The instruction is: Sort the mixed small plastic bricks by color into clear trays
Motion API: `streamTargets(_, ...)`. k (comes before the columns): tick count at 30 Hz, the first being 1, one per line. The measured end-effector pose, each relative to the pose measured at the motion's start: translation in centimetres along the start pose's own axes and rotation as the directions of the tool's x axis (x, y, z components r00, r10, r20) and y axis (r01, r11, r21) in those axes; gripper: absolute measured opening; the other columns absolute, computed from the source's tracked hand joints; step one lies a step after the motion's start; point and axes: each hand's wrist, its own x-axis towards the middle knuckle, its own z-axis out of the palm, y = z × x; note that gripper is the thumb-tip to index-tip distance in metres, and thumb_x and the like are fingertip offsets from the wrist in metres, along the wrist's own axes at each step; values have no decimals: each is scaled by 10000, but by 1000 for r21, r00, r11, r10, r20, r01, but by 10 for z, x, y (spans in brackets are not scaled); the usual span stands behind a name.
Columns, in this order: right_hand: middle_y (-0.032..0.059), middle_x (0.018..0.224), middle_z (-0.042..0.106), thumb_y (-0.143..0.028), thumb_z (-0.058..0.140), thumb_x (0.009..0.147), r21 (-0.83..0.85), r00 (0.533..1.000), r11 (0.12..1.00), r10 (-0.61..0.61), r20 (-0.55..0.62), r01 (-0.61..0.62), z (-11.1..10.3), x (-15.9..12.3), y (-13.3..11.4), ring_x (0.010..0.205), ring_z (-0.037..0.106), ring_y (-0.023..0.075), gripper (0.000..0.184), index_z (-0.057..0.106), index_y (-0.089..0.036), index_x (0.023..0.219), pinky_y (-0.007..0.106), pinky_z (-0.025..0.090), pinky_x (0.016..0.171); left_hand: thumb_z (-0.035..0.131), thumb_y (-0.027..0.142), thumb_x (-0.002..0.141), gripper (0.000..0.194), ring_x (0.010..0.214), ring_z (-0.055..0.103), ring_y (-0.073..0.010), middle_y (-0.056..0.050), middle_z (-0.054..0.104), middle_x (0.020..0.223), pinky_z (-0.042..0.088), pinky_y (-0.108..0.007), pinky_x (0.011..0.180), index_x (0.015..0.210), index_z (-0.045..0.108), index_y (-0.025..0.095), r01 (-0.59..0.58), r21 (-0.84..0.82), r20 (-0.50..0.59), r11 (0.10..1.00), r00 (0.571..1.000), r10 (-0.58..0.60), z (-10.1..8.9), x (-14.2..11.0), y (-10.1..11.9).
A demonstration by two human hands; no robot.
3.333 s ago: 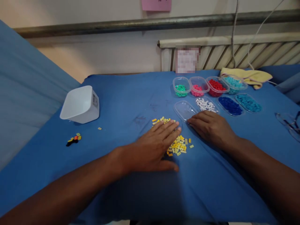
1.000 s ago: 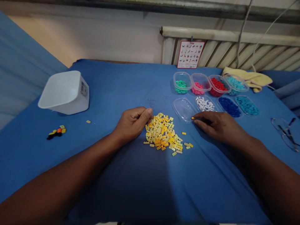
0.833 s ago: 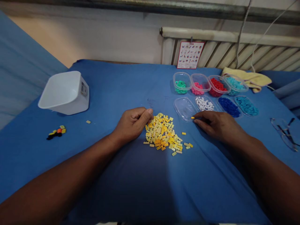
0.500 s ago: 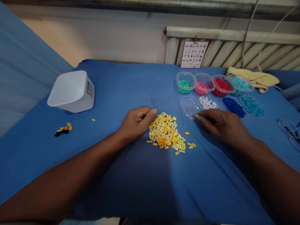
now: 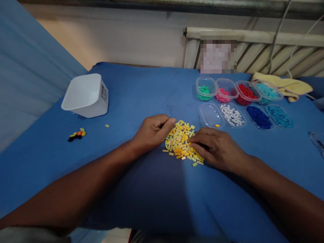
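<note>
A loose pile of small yellow and pale-yellow toy building bricks (image 5: 177,138) lies on the blue cloth between my hands. My left hand (image 5: 155,132) rests in a loose fist against the pile's left edge, with no brick showing in it. At the pile's right side my right hand (image 5: 219,146) is closed in a pinch, a yellow brick at its fingertips. Behind that hand is a shallow clear plastic tray (image 5: 209,113), with one orange-yellow brick (image 5: 217,126) inside near its front edge.
White bricks (image 5: 232,115), dark blue bricks (image 5: 259,117) and teal bricks (image 5: 279,116) fill shallow trays. Behind stand tubs of green (image 5: 204,93), pink, red and light-blue bricks. A white bin (image 5: 86,96), a small brick figure (image 5: 77,134), glasses (image 5: 316,141) and yellow cloth (image 5: 283,84) surround the pile.
My right hand has let go of an orange-yellow brick in the clear tray and moved left and nearer, onto the pile. My left hand, flat over the bricks at first, is now closed beside them.
</note>
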Motion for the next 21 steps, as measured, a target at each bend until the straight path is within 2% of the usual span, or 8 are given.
streamTargets(5,71,1034,819,-231,653,1130,66,997,997,-44,-58,48,-10,-2,0,914,778,211,101,748,-227,1166,358,620,821,640,363,1116,398,673,577,-120,2,641,741,439,-285,662,769,670,170,-39,-2,-1,999,999,39,-3,-2,2)
streamTargets(8,67,1059,831,-238,673,1112,9,988,1000,19,-153,-18,-23,-9,12,915,788,232,122,761,-257,1195,373,621,803,674,276,1098,200,759,659,-125,-15,720,863,495,-268,720,947,757,174,-174,-5,97,985,980,173,-11,-5,5)
streamTargets(9,66,1048,830,-241,683,1102,-30,979,998,51,-198,-58,-28,-11,18,906,787,239,123,768,-263,1188,375,617,784,679,249,1094,136,810,686,-133,-27,740,914,515,-271,759,1025,769,175,-250,-8,158,968,956,249,-14,-7,6)
streamTargets(11,67,1018,822,-247,699,1082,-100,952,985,107,-285,-141,-35,-17,32,868,774,242,119,781,-261,1167,375,604,742,684,222,1092,103,928,718,-167,-60,757,1006,538,-298,844,1142,759,171,-404,-15,280,915,876,391,-20,-9,10)
streamTargets(13,67,1001,813,-255,713,1064,-132,925,970,147,-352,-205,-39,-22,45,830,755,236,113,789,-253,1147,373,592,714,689,235,1093,117,1008,715,-203,-87,750,1079,532,-338,889,1179,742,177,-501,10,372,865,805,462,-24,-10,15)
streamTargets(17,66,985,808,-291,726,1051,-148,898,947,210,-387,-285,-36,-27,58,793,736,232,112,804,-245,1116,376,580,693,643,216,1095,102,1051,695,-239,-94,731,1140,483,-406,923,1149,728,198,-567,114,491,816,746,450,-26,-10,22)
streamTargets(21,76,955,804,-317,718,1059,-213,918,936,196,-345,-280,-31,-28,62,809,748,255,130,816,-235,1086,398,587,711,608,176,1083,170,1121,695,-255,-106,740,1205,478,-432,986,1215,710,212,-578,91,536,811,714,450,-26,-10,21)
